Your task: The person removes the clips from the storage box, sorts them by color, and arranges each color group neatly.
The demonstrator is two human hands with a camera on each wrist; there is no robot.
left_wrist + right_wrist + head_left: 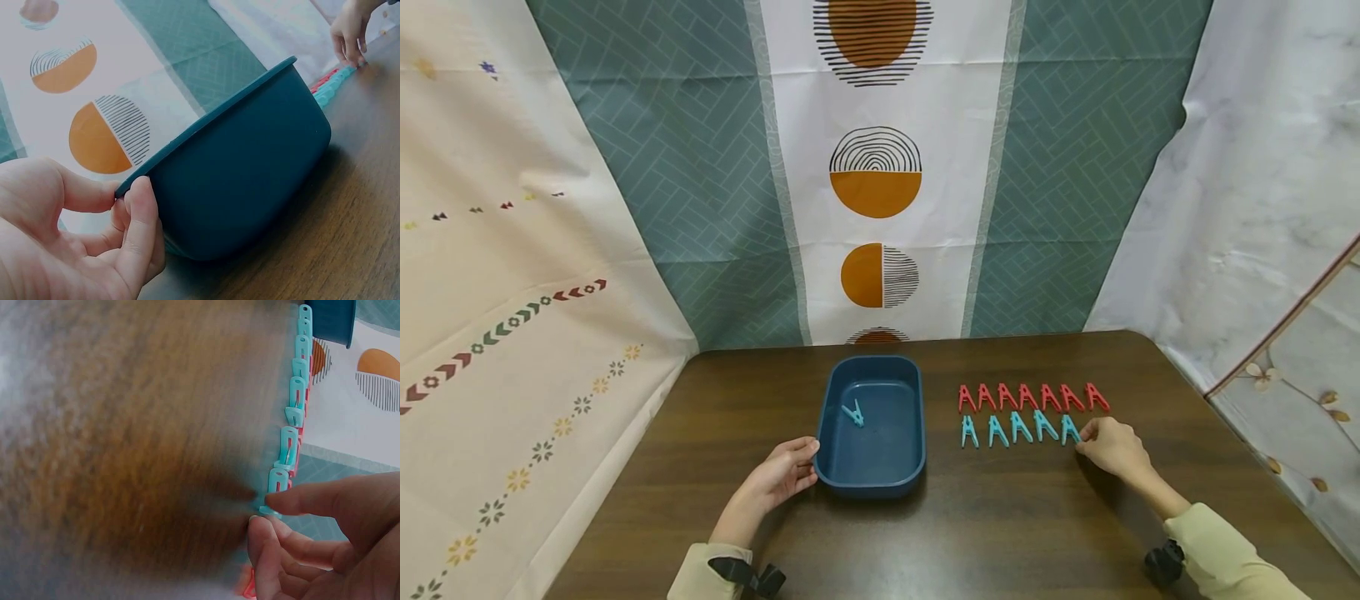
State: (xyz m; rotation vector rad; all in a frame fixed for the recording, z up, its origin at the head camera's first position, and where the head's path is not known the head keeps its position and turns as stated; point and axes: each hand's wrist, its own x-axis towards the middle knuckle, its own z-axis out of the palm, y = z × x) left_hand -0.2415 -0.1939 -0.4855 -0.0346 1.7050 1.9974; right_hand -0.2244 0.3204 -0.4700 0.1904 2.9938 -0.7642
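on table: 7 red pegs (1032, 397) | 5 teal pegs (1017, 428) | right grip (1112, 447) pinching end peg (1070, 430)

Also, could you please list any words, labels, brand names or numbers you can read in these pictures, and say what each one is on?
None: no view shows any readable text.
The dark blue plastic tray, the red plastic clothes pegs and the turquoise plastic clothes pegs show no lettering.
The patterned cloth backdrop shows only circles, stripes and arrows, no letters.
The right wrist view is blurred.
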